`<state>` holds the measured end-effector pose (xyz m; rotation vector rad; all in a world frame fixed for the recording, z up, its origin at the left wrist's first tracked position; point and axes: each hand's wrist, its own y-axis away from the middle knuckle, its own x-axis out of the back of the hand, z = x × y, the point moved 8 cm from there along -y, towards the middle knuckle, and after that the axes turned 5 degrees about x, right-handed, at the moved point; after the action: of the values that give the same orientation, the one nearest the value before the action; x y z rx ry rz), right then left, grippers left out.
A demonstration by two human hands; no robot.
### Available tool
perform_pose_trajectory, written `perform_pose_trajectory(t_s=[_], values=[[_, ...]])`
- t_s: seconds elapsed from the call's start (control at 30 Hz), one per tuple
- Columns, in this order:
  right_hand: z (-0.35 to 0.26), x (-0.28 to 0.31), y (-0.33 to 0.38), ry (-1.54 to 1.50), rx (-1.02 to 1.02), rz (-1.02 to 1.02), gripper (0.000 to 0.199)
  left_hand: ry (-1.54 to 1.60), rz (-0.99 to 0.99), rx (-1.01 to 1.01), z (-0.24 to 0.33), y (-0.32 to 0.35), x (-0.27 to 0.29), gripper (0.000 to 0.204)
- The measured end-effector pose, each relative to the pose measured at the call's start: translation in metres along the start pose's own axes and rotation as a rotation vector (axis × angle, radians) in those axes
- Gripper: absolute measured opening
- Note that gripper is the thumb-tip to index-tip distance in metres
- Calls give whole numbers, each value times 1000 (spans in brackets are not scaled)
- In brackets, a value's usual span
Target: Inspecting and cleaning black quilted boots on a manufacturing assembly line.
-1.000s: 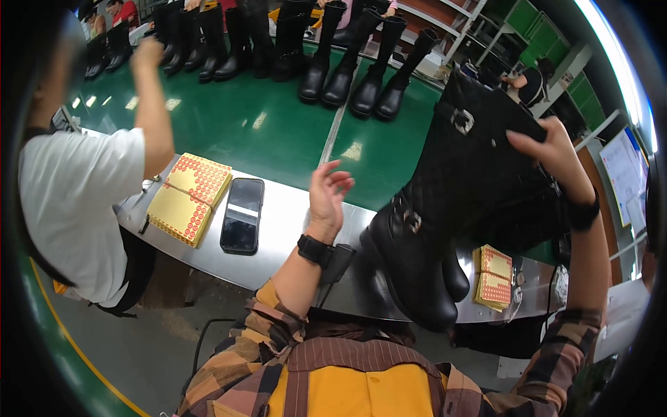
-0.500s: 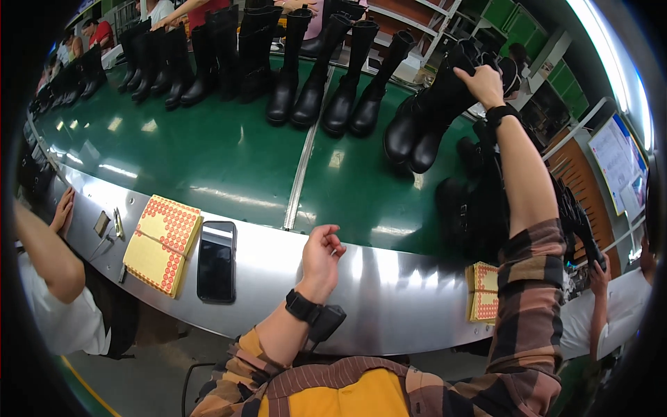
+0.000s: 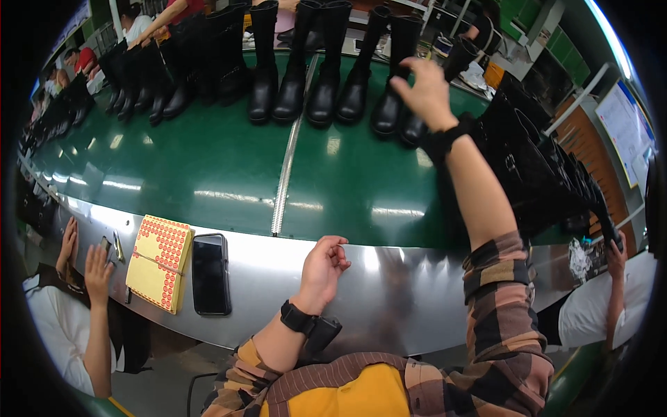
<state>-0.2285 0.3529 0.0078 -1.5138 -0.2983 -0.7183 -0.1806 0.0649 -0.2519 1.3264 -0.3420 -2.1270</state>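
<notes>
My right hand [image 3: 425, 94] is raised over the far side of the green table, thumb and fingers spread, holding nothing. Just behind and below it stands a pair of tall black boots, the left black boot [image 3: 386, 115] partly hidden by my fingers and the other mostly covered by my hand and wrist. My left hand [image 3: 324, 271] hovers above the metal edge, its fingers loosely curled and apart, with nothing in it. More upright black boots [image 3: 323, 97] continue the row to the left. Beside my right forearm is a dark cluster of buckled boots [image 3: 511, 163].
A phone [image 3: 210, 274] and a banded stack of yellow sticker sheets [image 3: 156, 264] lie on the metal edge [image 3: 375, 306]. A co-worker's hand [image 3: 99, 271] is raised at the left; another person's hand [image 3: 616, 250] touches boots at the right. A metal seam [image 3: 281, 187] crosses the green tabletop [image 3: 208, 167].
The boots my right hand gripped, lifted and tilted, now stand in the row, and that hand has let go. My view has shifted right. The left co-worker has raised a hand.
</notes>
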Motion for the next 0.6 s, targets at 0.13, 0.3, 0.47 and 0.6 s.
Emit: perform_pose_trajectory(t_s=[0.13,0.3,0.47,0.6], values=[[-119,37,140,-359,91,-413,24,-14,7,-3,2,-5,4,16],[-121,134,267,-335,-296,-674,18,-110,-39,-34,-3,-11,3,17],[-31,257,295,-168,-708,-330,18,-294,-36,-120,-4,-8,-3,15],[-8,356,248,70,-543,25,15,-344,-43,-197,-4,-3,-9,12]])
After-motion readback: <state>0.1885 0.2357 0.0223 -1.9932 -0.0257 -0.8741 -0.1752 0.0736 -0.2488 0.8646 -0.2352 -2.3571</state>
